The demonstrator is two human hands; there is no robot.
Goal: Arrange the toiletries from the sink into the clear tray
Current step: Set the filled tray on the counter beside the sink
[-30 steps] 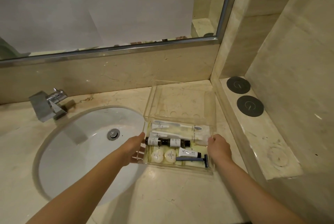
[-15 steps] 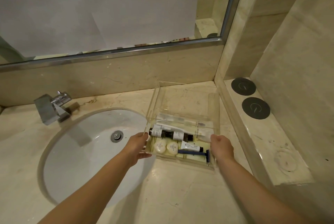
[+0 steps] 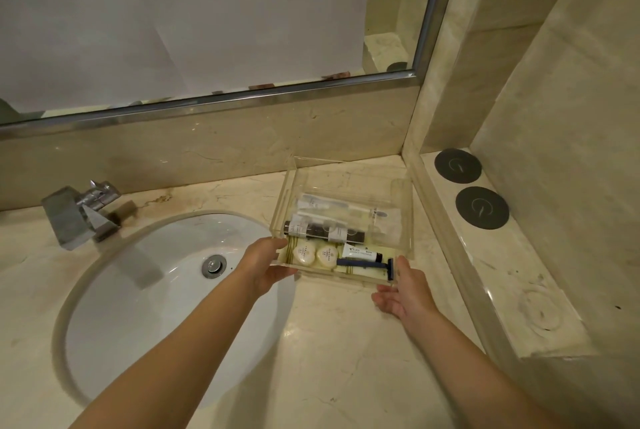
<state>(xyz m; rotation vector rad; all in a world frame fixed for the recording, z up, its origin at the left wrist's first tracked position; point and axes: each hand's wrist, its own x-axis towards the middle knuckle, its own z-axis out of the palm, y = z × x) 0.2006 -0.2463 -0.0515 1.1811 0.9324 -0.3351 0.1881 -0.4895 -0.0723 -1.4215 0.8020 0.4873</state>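
**A:** Clear acrylic tray (image 3: 346, 169) sits on the counter right of the sink (image 3: 145, 290), already loaded: bottles, soaps, razor (image 3: 363, 264). Left hand (image 3: 265, 264) pinches its near-left corner, right hand (image 3: 403, 293) is spread open just off the near-right corner.

**B:** One-handed like that, I'd guess it could tip and the stuff slides out. Right ledge and back wall crowd it too.

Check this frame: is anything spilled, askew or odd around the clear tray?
Nothing spilled. The clear tray sits on the counter with bottles, soaps and razor in neat rows. Only brownish staining beside the faucet stands out.
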